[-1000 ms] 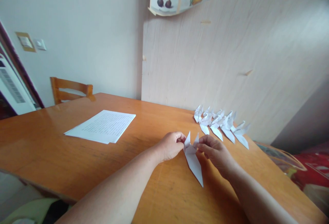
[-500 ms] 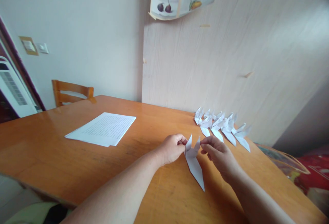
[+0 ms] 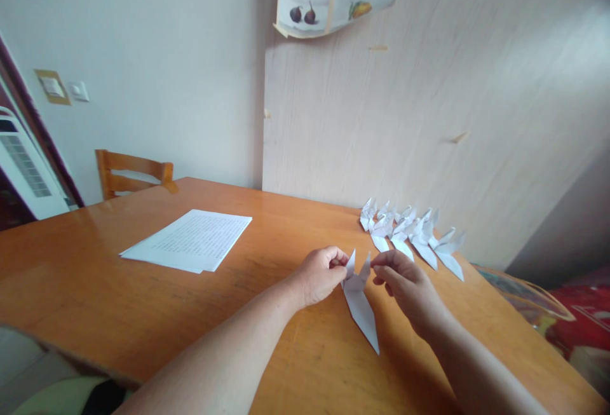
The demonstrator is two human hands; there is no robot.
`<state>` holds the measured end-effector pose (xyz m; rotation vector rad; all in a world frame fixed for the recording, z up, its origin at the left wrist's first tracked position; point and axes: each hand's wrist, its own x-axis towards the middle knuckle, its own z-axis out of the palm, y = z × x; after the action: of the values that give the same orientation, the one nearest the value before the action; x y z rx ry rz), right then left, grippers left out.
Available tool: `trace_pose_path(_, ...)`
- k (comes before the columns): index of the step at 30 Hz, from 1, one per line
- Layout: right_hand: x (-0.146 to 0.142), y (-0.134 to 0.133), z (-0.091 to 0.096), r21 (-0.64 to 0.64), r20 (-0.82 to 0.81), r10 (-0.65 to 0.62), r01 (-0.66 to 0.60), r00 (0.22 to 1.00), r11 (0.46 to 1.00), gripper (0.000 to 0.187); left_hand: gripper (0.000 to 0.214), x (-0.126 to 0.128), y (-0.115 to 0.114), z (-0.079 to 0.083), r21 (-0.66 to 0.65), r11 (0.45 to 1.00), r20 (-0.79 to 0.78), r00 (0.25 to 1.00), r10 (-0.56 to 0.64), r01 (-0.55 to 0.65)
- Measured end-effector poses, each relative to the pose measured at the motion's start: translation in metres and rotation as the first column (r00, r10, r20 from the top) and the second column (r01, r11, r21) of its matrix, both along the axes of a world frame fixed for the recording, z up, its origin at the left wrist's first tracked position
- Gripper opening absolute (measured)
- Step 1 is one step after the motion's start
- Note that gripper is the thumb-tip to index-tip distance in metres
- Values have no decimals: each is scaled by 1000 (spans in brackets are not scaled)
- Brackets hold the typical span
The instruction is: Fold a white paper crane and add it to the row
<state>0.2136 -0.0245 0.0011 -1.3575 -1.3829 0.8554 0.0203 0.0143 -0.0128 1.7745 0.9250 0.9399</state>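
A half-folded white paper figure (image 3: 361, 304) lies on the orange wooden table (image 3: 143, 300), its long point toward me and two short tips up. My left hand (image 3: 318, 275) pinches the left tip. My right hand (image 3: 405, 288) pinches the right tip. Both hands are closed on the paper. Just beyond my right hand, a row of several finished white paper figures (image 3: 412, 234) stands along the table's far edge by the wall.
A stack of printed white sheets (image 3: 190, 239) lies at the left middle of the table. A wooden chair (image 3: 131, 170) stands behind the far left edge. A pale wood panel (image 3: 429, 97) rises right behind the table. Red fabric (image 3: 581, 313) shows at the right.
My hands and the paper figure have held almost still; the two tips look drawn slightly apart. The camera has shifted a little.
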Motion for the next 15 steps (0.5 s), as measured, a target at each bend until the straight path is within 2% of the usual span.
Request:
trace_pose_path(8,-4,-1,-3,-71,32,178,-175,983,982,15,17,1,2,-5,16,1000,-35,999,-5,5)
trace_pose_path(12,-5,0,-3,-63,65,160,-156,985,986,17,18,1,0,-3,27,1000,-50,999,7,-6)
trace_pose_path(15,-6,-1,-2,-41,87,110,-107,990,993,17,17,1,-2,1,57,996,-52,996,76,-73)
